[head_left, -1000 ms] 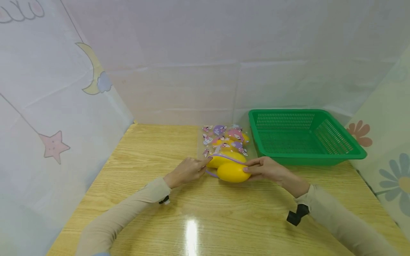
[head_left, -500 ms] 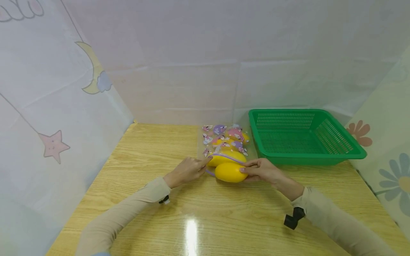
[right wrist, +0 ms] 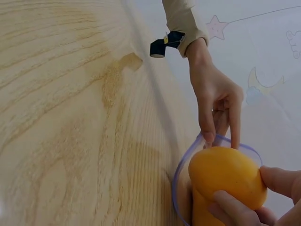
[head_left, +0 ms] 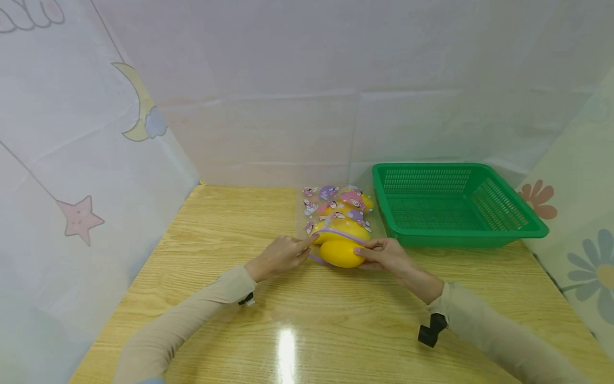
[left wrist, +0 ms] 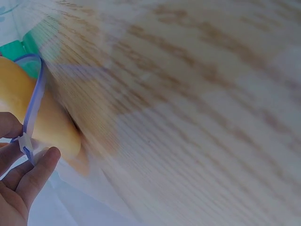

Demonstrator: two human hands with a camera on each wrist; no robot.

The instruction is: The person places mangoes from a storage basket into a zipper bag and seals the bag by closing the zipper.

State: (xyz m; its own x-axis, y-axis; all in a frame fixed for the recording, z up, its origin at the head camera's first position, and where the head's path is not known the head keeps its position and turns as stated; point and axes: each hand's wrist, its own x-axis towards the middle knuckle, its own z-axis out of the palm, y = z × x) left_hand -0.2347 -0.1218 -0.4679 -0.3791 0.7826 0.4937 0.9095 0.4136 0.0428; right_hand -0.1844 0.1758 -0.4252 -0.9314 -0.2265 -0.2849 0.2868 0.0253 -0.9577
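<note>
A clear zip bag (head_left: 318, 195) with pink and purple cartoon prints lies on the table, with several yellow mangoes inside. My left hand (head_left: 280, 257) pinches the left end of its purple zip edge, by the white slider (left wrist: 24, 142) seen in the left wrist view. Between the fingers and thumb of my right hand (head_left: 390, 260) is a yellow mango (head_left: 341, 254), held at the bag's open mouth. In the right wrist view the held mango (right wrist: 228, 176) stands in front of the purple rim (right wrist: 177, 188), so how deep it sits inside is hard to judge.
A green plastic basket (head_left: 460, 234) with slotted sides stands at the back right, close to the bag. The wooden table (head_left: 230, 341) meets a printed cloth wall (head_left: 268, 138) at the back and sides.
My right hand has moved a little left and forward with the mango, bringing it further over the bag's mouth. The mangoes in the bag have shifted slightly. My left hand stays put.
</note>
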